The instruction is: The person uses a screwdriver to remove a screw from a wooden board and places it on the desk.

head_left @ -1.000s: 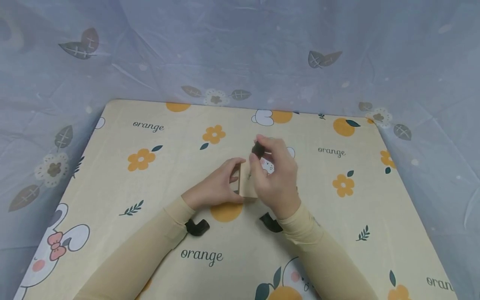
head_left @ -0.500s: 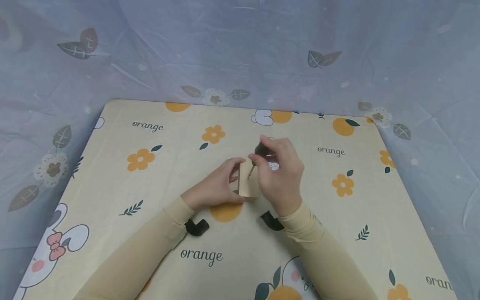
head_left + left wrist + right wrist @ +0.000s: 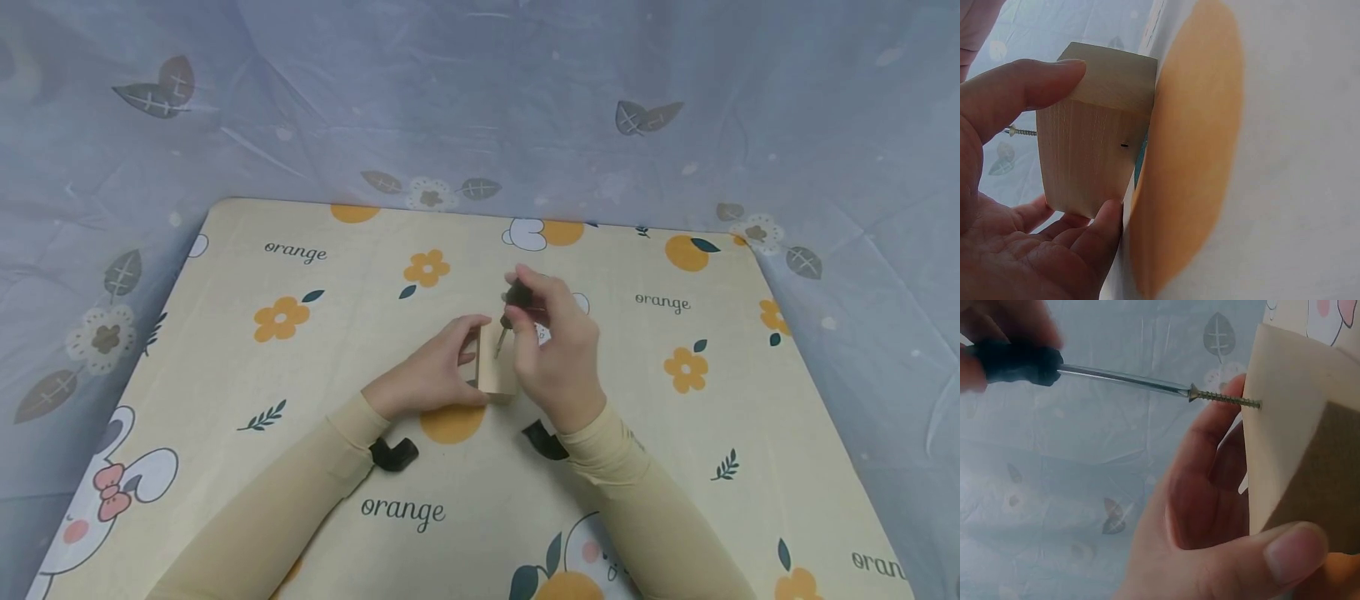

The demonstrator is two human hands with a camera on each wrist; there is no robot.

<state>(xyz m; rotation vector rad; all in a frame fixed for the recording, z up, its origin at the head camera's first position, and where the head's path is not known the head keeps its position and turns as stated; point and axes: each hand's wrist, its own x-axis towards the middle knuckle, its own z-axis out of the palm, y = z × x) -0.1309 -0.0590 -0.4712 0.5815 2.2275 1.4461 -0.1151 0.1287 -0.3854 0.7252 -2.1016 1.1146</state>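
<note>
My left hand [image 3: 431,371] grips a pale wooden block [image 3: 495,371] by its two ends, thumb at the near end and fingers at the far end. The block [image 3: 1094,137] stands on the patterned table cover. A brass-coloured screw [image 3: 1225,399] sticks out of the block's upper face, its tip in the wood and most of its thread showing. In my right hand [image 3: 558,358] is a screwdriver [image 3: 1016,362] with a dark handle, held between thumb and fingers. The screwdriver's steel shaft [image 3: 1122,378] meets the screw head, roughly in line with the screw.
A cream table cover [image 3: 337,317] printed with oranges, flowers and rabbits lies under both hands. Behind it hangs a bluish leaf-patterned curtain [image 3: 480,100]. Dark curved pieces [image 3: 395,455] show at both wrists, just below the sleeves.
My right hand's fingers have shifted around the screwdriver handle, loosening outward then closing back in. The shaft, hidden at first, now shows. My left hand and the block have stayed put.
</note>
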